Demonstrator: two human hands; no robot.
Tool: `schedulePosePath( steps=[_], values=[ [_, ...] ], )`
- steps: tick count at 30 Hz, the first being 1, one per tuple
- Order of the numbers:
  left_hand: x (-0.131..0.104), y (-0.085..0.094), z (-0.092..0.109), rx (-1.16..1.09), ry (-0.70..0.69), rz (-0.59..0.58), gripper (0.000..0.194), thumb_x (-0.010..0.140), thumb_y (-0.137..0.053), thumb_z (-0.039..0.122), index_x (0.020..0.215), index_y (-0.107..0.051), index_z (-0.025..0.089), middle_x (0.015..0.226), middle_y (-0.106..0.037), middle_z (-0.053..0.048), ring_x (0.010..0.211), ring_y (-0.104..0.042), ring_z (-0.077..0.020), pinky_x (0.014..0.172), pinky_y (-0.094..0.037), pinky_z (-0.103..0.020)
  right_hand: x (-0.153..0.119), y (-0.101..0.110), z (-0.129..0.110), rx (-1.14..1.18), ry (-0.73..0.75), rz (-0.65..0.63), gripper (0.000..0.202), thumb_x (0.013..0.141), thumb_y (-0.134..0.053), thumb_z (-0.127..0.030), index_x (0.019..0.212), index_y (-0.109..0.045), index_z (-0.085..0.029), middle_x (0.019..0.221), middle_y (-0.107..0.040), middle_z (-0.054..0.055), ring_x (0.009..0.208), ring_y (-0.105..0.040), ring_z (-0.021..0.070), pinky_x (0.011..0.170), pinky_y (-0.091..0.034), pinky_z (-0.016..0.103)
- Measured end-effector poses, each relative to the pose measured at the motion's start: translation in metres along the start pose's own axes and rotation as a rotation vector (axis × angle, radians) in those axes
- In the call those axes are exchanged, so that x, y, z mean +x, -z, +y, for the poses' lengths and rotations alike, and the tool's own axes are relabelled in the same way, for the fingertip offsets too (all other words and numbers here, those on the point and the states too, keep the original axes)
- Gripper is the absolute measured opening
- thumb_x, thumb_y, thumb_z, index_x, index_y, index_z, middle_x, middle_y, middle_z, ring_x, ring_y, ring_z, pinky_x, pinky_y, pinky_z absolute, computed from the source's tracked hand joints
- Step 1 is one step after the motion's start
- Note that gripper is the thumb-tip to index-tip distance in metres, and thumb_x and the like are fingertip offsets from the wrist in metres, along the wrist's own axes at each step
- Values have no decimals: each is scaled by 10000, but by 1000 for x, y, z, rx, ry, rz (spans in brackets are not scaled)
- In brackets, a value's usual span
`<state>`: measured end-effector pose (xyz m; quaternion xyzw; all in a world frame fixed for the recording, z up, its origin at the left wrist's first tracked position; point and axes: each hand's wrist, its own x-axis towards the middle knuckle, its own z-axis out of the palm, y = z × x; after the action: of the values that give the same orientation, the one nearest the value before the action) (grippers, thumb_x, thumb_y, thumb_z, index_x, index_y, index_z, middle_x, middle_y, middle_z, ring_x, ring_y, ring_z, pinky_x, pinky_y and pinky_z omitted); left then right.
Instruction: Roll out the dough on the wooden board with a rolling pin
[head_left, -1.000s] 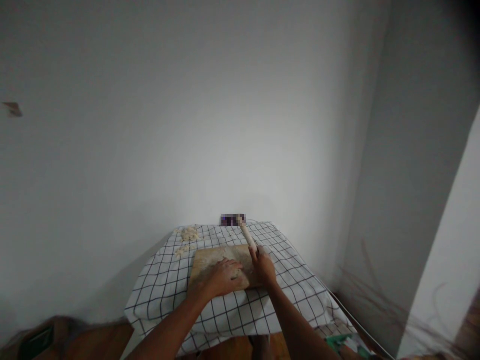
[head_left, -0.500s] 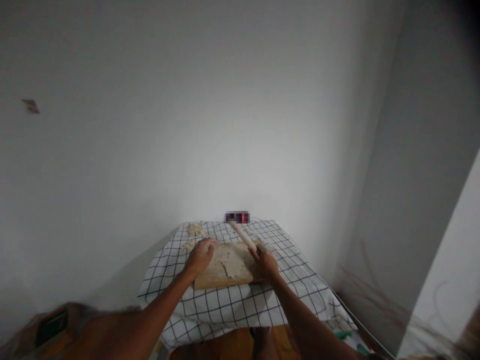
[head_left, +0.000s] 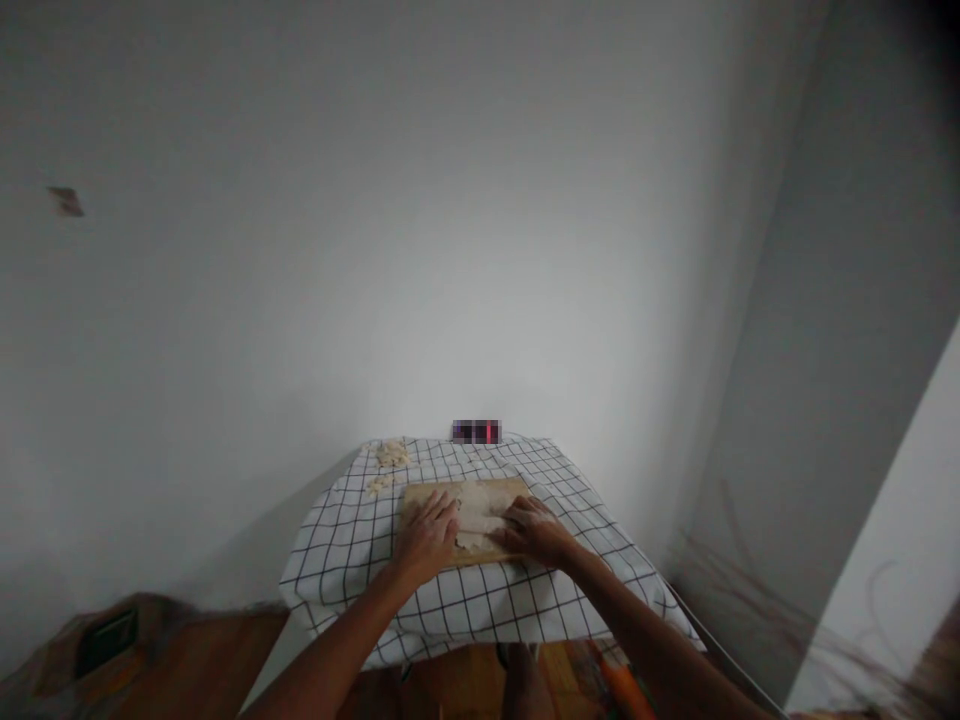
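A pale rolling pin (head_left: 480,524) lies crosswise on a flattened, floury sheet of dough (head_left: 474,497). Beneath the dough is a wooden board (head_left: 495,560). My left hand (head_left: 429,537) presses over the pin's left end, its fingers reaching forward across the dough. Over the right end, my right hand (head_left: 534,530) bends its fingers around the pin. Both ends of the pin are hidden under the hands.
A checked cloth (head_left: 345,555) covers the table. Dough pieces lie in a larger heap (head_left: 392,454) and a smaller one (head_left: 380,485) at the back left. A blurred-out dark object (head_left: 477,432) stands by the wall. An open box (head_left: 105,640) is on the floor at left.
The rolling pin, held up at a slant in my right hand before, has come down across the dough. My left hand has moved right from the board's left edge onto the pin.
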<state>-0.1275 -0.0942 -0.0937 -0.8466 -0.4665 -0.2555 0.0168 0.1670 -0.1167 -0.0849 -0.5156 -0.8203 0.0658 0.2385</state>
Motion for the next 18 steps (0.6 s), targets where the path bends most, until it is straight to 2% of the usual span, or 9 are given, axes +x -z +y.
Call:
schedulePosePath(
  steps=[3, 8, 10, 13, 18],
  values=[
    [9, -3, 8, 57, 60, -55, 542, 1168, -415, 300, 1613, -703, 183, 1762, -611, -139, 1737, -446, -334, 1434, -385, -602, 4, -8, 3, -93, -18, 39, 343, 1208, -505, -406, 1312, -805, -275, 1419, -775, 110, 1373, -669, 287, 1245, -485, 461],
    [39, -3, 12, 113, 107, -134, 496, 1179, -414, 282, 1524, -757, 185, 1668, -696, -174, 1622, -599, -336, 1403, -402, -622, 31, -18, 16, -239, -144, 18, 395, 1226, -431, -345, 1344, -794, -243, 1544, -747, 138, 1469, -639, 323, 1226, -495, 518],
    [50, -9, 9, 123, 138, -142, 494, 1171, -425, 275, 1529, -752, 184, 1670, -692, -181, 1612, -607, -341, 1387, -414, -623, 46, -17, 22, -252, -189, 6, 412, 1227, -413, -333, 1354, -790, -227, 1568, -737, 145, 1473, -642, 320, 1238, -485, 533],
    [67, -19, 0, 139, 224, -146, 532, 1158, -444, 310, 1612, -696, 189, 1735, -625, -185, 1660, -541, -395, 1380, -383, -693, 69, -14, 33, -243, -223, -24, 395, 1216, -432, -326, 1362, -788, -236, 1558, -749, 133, 1479, -642, 303, 1233, -489, 515],
    [98, -30, -18, 115, 344, -235, 576, 1155, -430, 397, 1658, -666, 243, 1803, -555, -157, 1720, -440, -434, 1384, -323, -754, 101, -21, 54, -208, -209, -20, 340, 1193, -489, -350, 1309, -801, -285, 1465, -797, 86, 1415, -676, 280, 1193, -519, 465]
  ],
)
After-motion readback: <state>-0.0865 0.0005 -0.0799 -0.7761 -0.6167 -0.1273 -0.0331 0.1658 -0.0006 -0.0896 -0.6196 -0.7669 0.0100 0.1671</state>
